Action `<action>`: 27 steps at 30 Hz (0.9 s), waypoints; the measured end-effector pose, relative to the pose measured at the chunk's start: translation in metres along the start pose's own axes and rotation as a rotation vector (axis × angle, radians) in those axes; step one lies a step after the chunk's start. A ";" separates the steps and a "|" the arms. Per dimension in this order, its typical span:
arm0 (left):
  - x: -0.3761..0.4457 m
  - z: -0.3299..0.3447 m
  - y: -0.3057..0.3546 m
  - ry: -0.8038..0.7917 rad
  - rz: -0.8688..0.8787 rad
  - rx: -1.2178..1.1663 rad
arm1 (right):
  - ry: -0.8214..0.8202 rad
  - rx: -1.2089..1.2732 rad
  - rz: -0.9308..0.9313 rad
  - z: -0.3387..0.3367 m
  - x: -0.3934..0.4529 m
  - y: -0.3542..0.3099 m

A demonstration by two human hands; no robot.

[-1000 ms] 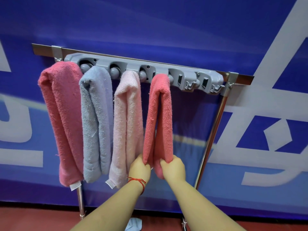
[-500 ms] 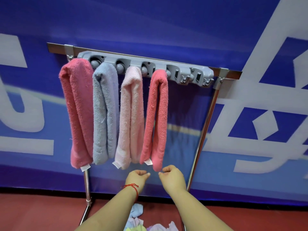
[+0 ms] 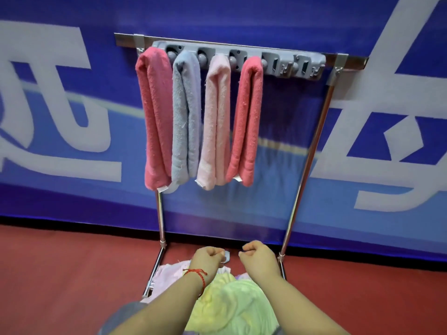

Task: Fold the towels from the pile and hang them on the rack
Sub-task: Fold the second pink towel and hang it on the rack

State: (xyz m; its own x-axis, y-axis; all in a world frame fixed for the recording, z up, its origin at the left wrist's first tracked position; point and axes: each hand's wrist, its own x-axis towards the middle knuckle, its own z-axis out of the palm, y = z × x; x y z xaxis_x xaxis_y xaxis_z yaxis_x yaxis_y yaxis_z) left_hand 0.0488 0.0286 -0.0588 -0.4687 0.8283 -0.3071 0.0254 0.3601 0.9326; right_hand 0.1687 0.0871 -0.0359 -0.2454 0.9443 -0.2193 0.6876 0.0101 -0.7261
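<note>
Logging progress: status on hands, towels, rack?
Left hand and right hand curled, empty, above pile. Four towels hung on rack; nearest, coral towel. Nothing in the way.

Four folded towels [image 3: 198,119] hang on the rack [image 3: 307,151]; both hands [image 3: 232,258] hover curled above the pile [image 3: 232,308].
</note>
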 end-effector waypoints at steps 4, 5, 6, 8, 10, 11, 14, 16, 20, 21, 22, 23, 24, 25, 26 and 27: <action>-0.021 -0.002 -0.047 -0.021 -0.070 0.022 | -0.061 -0.046 0.008 0.025 -0.024 0.042; -0.026 -0.001 -0.060 -0.028 -0.090 0.029 | -0.077 -0.059 0.012 0.028 -0.030 0.053; -0.031 0.000 -0.074 -0.038 -0.116 0.040 | -0.093 -0.072 0.017 0.032 -0.034 0.065; -0.040 0.002 -0.107 -0.059 -0.171 0.059 | -0.127 -0.099 0.048 0.040 -0.044 0.093; -0.044 0.002 -0.138 -0.073 -0.213 0.107 | -0.169 -0.134 0.105 0.049 -0.053 0.116; -0.042 0.001 -0.151 -0.082 -0.231 0.143 | -0.184 -0.143 0.134 0.053 -0.056 0.125; -0.029 0.005 -0.166 -0.083 -0.263 0.176 | -0.209 -0.143 0.143 0.071 -0.056 0.134; -0.022 0.009 -0.164 -0.077 -0.266 0.179 | -0.230 -0.142 0.132 0.082 -0.055 0.134; 0.001 0.020 -0.179 -0.076 -0.345 0.190 | -0.296 -0.191 0.193 0.100 -0.040 0.140; 0.006 0.025 -0.183 -0.081 -0.361 0.210 | -0.302 -0.184 0.214 0.104 -0.034 0.142; 0.011 0.030 -0.186 -0.090 -0.371 0.234 | -0.302 -0.168 0.235 0.110 -0.028 0.144; 0.014 0.035 -0.187 -0.103 -0.378 0.257 | -0.300 -0.156 0.253 0.116 -0.021 0.146; 0.019 0.039 -0.190 -0.112 -0.382 0.286 | -0.298 -0.153 0.268 0.123 -0.015 0.148; 0.024 0.042 -0.194 -0.110 -0.387 0.326 | -0.303 -0.156 0.284 0.130 -0.009 0.151; 0.030 0.043 -0.199 -0.098 -0.391 0.366 | -0.318 -0.159 0.305 0.137 -0.004 0.155; 0.036 0.043 -0.206 -0.087 -0.404 0.393 | -0.335 -0.161 0.326 0.144 0.000 0.160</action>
State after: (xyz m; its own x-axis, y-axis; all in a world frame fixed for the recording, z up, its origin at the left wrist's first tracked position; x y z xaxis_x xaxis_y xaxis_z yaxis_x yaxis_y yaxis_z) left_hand 0.0649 0.0030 -0.2699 -0.4357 0.6176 -0.6547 0.1934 0.7747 0.6021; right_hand 0.1801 0.0416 -0.2459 -0.1878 0.7491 -0.6353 0.8558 -0.1926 -0.4801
